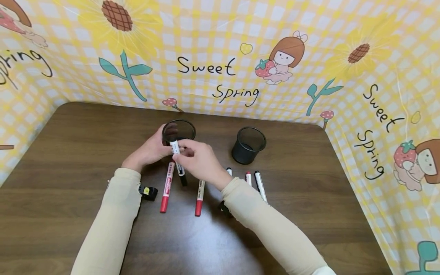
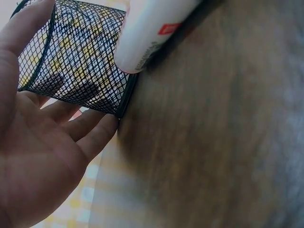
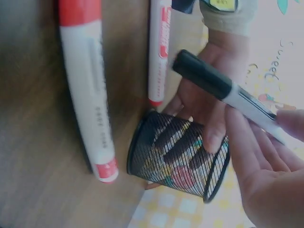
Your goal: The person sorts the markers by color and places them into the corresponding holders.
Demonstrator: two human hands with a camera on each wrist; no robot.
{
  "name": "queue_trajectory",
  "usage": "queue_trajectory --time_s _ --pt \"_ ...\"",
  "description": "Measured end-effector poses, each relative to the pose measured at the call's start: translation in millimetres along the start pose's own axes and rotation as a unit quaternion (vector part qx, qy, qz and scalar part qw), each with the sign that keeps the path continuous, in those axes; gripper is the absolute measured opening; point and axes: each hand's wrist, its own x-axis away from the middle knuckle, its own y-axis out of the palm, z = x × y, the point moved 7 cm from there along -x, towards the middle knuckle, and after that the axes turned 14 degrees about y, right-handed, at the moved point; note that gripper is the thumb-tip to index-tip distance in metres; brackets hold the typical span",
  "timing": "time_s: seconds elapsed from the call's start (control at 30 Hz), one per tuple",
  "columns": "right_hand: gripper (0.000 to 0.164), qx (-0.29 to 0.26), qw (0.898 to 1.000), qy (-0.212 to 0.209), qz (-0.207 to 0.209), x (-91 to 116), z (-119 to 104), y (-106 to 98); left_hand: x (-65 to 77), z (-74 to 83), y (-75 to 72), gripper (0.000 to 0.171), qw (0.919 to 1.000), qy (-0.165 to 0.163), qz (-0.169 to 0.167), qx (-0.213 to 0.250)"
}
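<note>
My left hand [image 1: 149, 151] holds a black mesh pen cup [image 2: 85, 52] at the back of the table, thumb near its rim and fingers behind it. In my right hand [image 1: 203, 160], thumb and fingers pinch a white whiteboard marker with a black cap [image 3: 204, 76]. That marker slants in front of the cup, its black-capped end pointing down toward the table in the head view. Below the hands lie two red-capped markers, a left one [image 1: 167, 187] and a right one [image 1: 199, 198]. The cup's lower part is hidden by the hands in the head view.
A second black mesh cup [image 1: 248, 147] stands upright to the right. Several more markers, among them a black-ended white one [image 1: 260, 185] and a red-ended one [image 1: 248, 177], lie partly under the right forearm. A checked yellow cloth [image 1: 206, 34] walls the table's back and sides.
</note>
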Motion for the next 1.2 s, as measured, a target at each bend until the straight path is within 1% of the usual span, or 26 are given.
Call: queue_trajectory --time_s 0.13,0.23,0.4,0.6,0.73,0.87,0.93,1.1,1.2 --pt "0.024 -0.051 0.998 -0.02 0.039 -3.0 -5.8 -14.8 1.1 -1.7 -1.7 0.085 0.9999 -0.011 -0.008 -0.002" --pt "0.025 -0.068 0.996 -0.026 0.059 -6.7 -9.1 -23.7 1.9 -1.0 -3.2 0.087 0.9997 -0.02 -0.008 -0.011" --pt "0.025 -0.077 0.992 -0.044 0.087 -14.2 -15.3 -38.0 3.8 3.4 -4.8 0.086 0.9995 -0.024 -0.006 -0.019" --pt "0.024 -0.111 0.982 -0.075 0.133 -23.4 -26.4 -62.0 5.3 6.4 -5.8 0.093 0.9977 -0.037 -0.005 -0.056" --pt "0.025 -0.136 0.976 -0.08 0.153 -23.0 -41.5 -74.5 6.5 4.1 -6.7 0.097 0.9963 -0.043 -0.004 -0.074" --pt "0.025 -0.142 0.974 -0.078 0.159 -29.9 -44.6 -77.0 7.3 3.2 -7.2 0.098 0.9958 -0.042 0.001 -0.081" --pt "0.025 -0.135 0.974 -0.081 0.163 -37.9 -38.8 -75.2 7.2 4.0 -7.5 0.099 0.9957 -0.042 0.002 -0.082" --pt "0.024 -0.114 0.975 -0.098 0.164 -49.8 -30.3 -65.5 6.9 6.6 -8.3 0.099 0.9947 -0.041 -0.003 -0.095" --pt "0.023 -0.104 0.978 -0.09 0.158 -54.4 -24.9 -57.8 7.4 6.7 -7.8 0.098 0.9947 -0.04 -0.01 -0.094"
